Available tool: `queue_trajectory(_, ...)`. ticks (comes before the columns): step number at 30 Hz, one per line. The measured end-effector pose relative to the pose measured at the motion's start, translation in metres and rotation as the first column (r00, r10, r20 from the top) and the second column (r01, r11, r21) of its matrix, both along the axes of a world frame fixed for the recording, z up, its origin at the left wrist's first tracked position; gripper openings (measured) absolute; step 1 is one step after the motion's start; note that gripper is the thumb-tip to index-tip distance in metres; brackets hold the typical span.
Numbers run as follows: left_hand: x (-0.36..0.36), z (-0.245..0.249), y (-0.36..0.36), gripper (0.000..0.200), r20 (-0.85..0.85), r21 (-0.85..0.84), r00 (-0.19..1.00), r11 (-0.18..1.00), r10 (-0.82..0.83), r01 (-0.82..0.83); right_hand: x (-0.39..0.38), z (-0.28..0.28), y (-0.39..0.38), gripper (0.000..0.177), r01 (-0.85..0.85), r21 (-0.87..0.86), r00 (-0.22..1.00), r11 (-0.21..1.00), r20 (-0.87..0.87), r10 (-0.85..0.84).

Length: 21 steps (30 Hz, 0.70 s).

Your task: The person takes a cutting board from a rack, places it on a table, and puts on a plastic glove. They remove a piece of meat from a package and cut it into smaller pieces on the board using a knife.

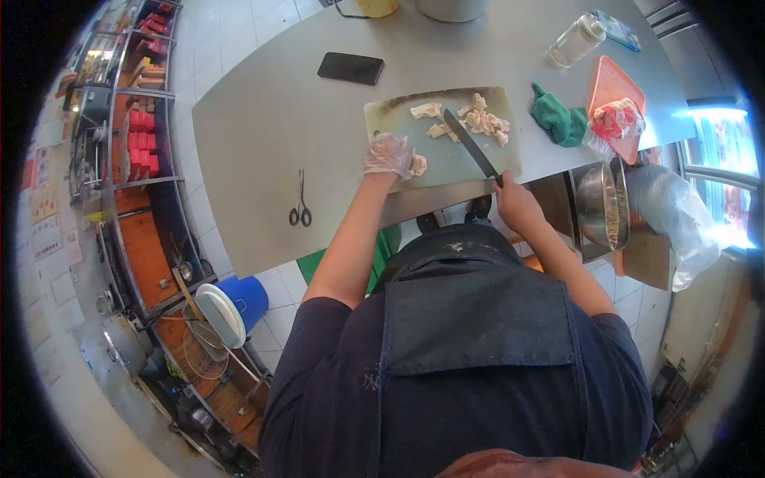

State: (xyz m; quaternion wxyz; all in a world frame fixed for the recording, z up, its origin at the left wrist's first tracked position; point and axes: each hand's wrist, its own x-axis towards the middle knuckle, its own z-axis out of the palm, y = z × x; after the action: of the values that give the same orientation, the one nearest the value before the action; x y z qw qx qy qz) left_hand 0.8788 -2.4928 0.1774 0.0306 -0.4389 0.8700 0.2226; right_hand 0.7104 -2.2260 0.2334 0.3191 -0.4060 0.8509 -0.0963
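Observation:
A pale cutting board (442, 166) lies near the front edge of the grey table. Several pieces of light-coloured meat (484, 122) are spread over its upper part. My left hand (389, 154), in a clear plastic glove, is at the board's left side, its fingers closed on a small piece of meat (418, 165). My right hand (518, 205) is wrapped round the dark handle of a long knife (472, 145) at the table edge. The blade slants up and left across the board, its tip beside the meat.
On the table (255, 143) are a black phone (351, 68), scissors (300, 203), a green cloth (558, 117), a clear bottle (577, 41) and a pink tray (613, 76) with a plastic bag. A metal bowl (594, 203) stands below at right, a blue bucket (252, 299) at lower left.

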Motion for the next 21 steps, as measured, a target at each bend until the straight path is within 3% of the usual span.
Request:
queue_trajectory(3,-0.006,0.010,0.005,0.035,-0.116,-0.058,0.992,0.997,-0.050,0.044,0.000,0.006,0.000,0.025,-0.014,-0.050,1.000,0.999,0.012,0.015)
queue_trajectory(6,-0.024,0.003,0.012,0.029,-0.277,-0.351,0.884,0.896,-0.378,0.273,0.008,0.005,-0.009,0.025,0.007,-0.096,0.999,0.995,0.042,-0.003)
queue_trajectory(9,-0.044,0.001,0.013,0.023,-0.242,-0.226,0.854,0.882,-0.462,0.413,0.018,0.006,-0.021,0.026,0.025,-0.104,0.995,0.994,0.094,-0.015)
queue_trajectory(12,-0.058,0.004,0.014,0.025,0.003,-0.110,0.916,0.910,-0.402,0.400,0.022,-0.005,-0.024,0.025,0.057,-0.111,0.995,0.992,0.089,-0.047)
queue_trajectory(15,-0.055,0.027,0.026,0.023,-0.099,-0.094,0.931,0.935,-0.352,0.343,0.024,-0.012,-0.024,0.025,0.064,-0.132,0.995,0.989,0.083,-0.054)
queue_trajectory(18,-0.056,0.019,0.033,0.023,-0.083,-0.023,0.962,0.966,-0.259,0.258,0.030,-0.013,-0.028,0.026,0.081,-0.141,0.992,0.987,0.102,-0.067)
queue_trajectory(21,-0.049,0.029,0.043,0.025,0.009,0.074,0.955,0.953,-0.296,0.295,0.031,-0.021,-0.035,0.026,0.070,-0.135,0.995,0.988,0.082,-0.059)
